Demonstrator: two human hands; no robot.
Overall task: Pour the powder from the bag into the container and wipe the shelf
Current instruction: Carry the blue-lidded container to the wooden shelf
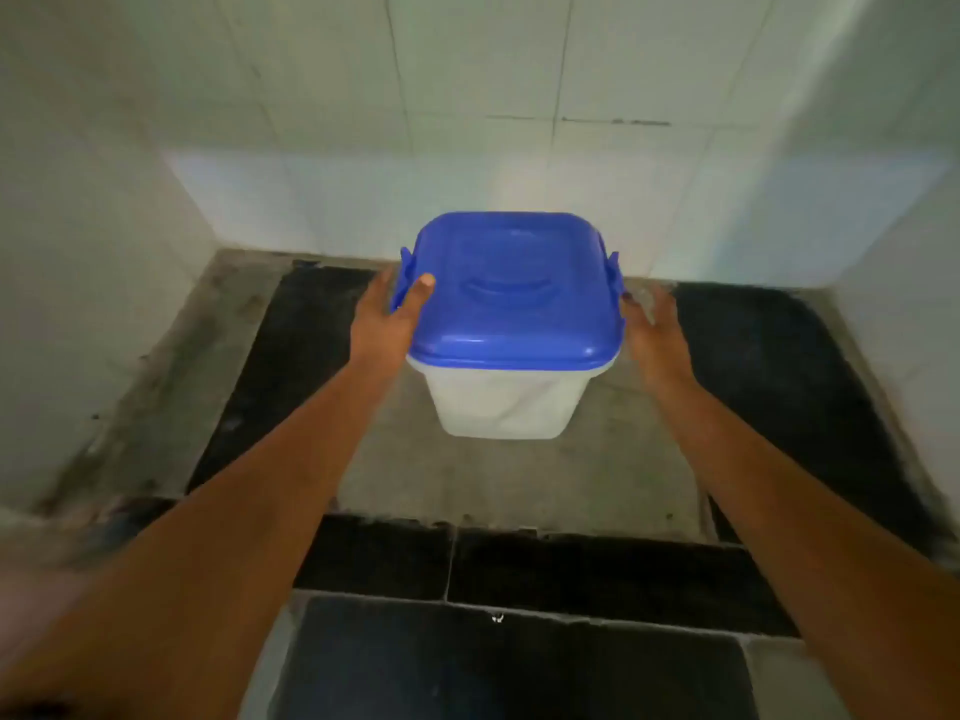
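A translucent white square container (501,405) with a blue lid (511,293) stands in the middle of the shelf (519,480), in a tiled alcove. White powder shows through its wall. My left hand (387,324) holds the container's left side, thumb resting on the lid beside the left clip. My right hand (657,335) is at the right side, palm turned to the container, fingers spread; its thumb tip is by the right clip and a narrow gap shows along the palm. No bag is in view.
The shelf has a grey, stained middle and black slabs (769,366) at both sides and along the front edge (597,574). White tiled walls (467,96) close it in at the back, left and right. A dark floor tile (493,667) lies below the front.
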